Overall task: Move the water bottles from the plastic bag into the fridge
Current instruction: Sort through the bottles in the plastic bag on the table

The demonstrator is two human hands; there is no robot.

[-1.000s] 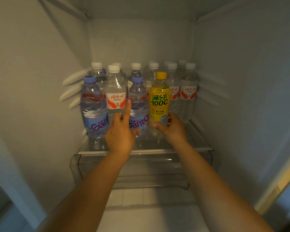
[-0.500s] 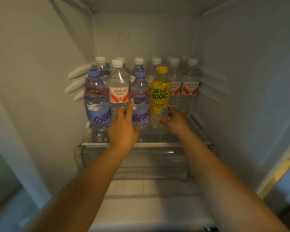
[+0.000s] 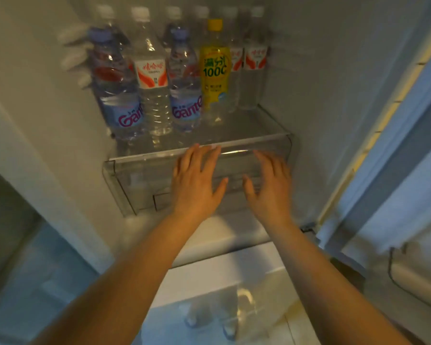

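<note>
Clear plastic water bottles (image 3: 152, 78) with white and blue caps are seen standing upright in rows on the glass shelf (image 3: 249, 125) inside the pale grey fridge (image 3: 309, 70), a yellow-labelled bottle (image 3: 215, 68) among the front row. The left hand (image 3: 197, 181) and the right hand (image 3: 270, 185) are held wide, fingers spread, nothing gripped, in front of the clear plastic drawer (image 3: 135, 180) below the shelf.

The water bottles (image 3: 157, 95) are clear, glossy plastic with ribbed sides and shiny printed labels. The yellow bottle (image 3: 214, 68) has a slick yellow wrap and a matt-looking cap. The shelf (image 3: 246, 125) is see-through with a glinting front edge. The drawer (image 3: 139, 180) is clear, smooth plastic. The fridge walls (image 3: 309, 95) look matt, smooth white.
</note>
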